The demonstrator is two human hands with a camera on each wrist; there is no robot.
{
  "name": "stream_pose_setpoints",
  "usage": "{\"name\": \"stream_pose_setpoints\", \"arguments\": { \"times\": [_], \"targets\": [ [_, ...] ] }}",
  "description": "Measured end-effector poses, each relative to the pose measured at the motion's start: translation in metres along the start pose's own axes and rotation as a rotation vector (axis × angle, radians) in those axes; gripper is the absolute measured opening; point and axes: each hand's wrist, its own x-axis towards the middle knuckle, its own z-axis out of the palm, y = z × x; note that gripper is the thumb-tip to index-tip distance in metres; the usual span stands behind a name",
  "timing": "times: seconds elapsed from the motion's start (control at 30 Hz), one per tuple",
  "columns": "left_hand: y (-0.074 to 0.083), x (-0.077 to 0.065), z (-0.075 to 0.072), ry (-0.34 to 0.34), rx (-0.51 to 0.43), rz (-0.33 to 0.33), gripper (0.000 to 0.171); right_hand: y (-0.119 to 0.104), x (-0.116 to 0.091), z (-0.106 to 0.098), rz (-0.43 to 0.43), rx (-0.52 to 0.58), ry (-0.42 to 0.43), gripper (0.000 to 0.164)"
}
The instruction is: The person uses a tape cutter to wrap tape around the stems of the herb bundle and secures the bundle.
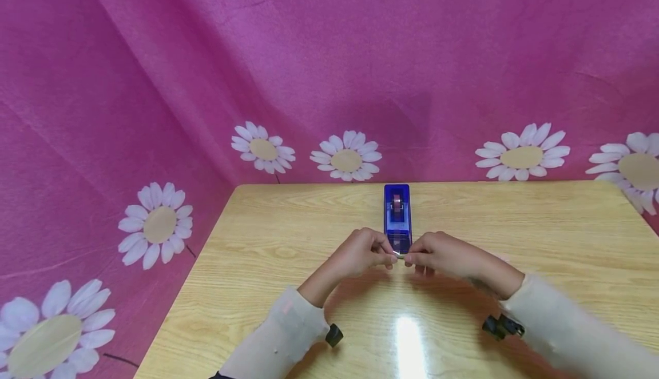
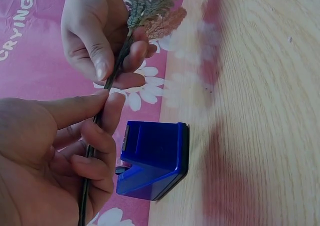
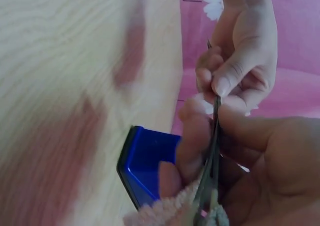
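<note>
My left hand (image 2: 45, 146) pinches a dark thin stem bundle (image 2: 88, 178) between thumb and curled fingers. Farther up the same stems, my right hand (image 3: 280, 171) grips them close below the heads. Greenish frilly heads (image 2: 147, 5) and a pinkish one (image 2: 167, 24) stick out past the right hand. In the head view, the fingertips of both hands nearly meet at the near end of a blue tape dispenser (image 1: 397, 210), which stands lengthwise on the table. Only a small shiny bit shows between them there; the stems are mostly hidden by the hands.
A light wood-grain table (image 1: 288, 219) lies beneath the hands. Behind and to the left hangs a pink cloth (image 1: 329, 53) with big white daisies. Dark wrist devices (image 1: 334, 335) sit under both pale sleeves (image 1: 566, 316).
</note>
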Motion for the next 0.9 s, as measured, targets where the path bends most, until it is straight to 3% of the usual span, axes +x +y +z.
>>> {"name": "stream_pose_setpoints", "arguments": {
  "times": [0.4, 0.9],
  "targets": [
    [-0.007, 0.002, -0.001, -0.032, -0.119, -0.034, 0.008, -0.008, -0.006, 0.019, 0.015, -0.176, 0.228, 0.019],
    [-0.003, 0.002, -0.001, 0.017, -0.091, -0.008, 0.017, -0.011, -0.012, 0.034, -0.006, -0.359, 0.455, 0.012]
  ]
}}
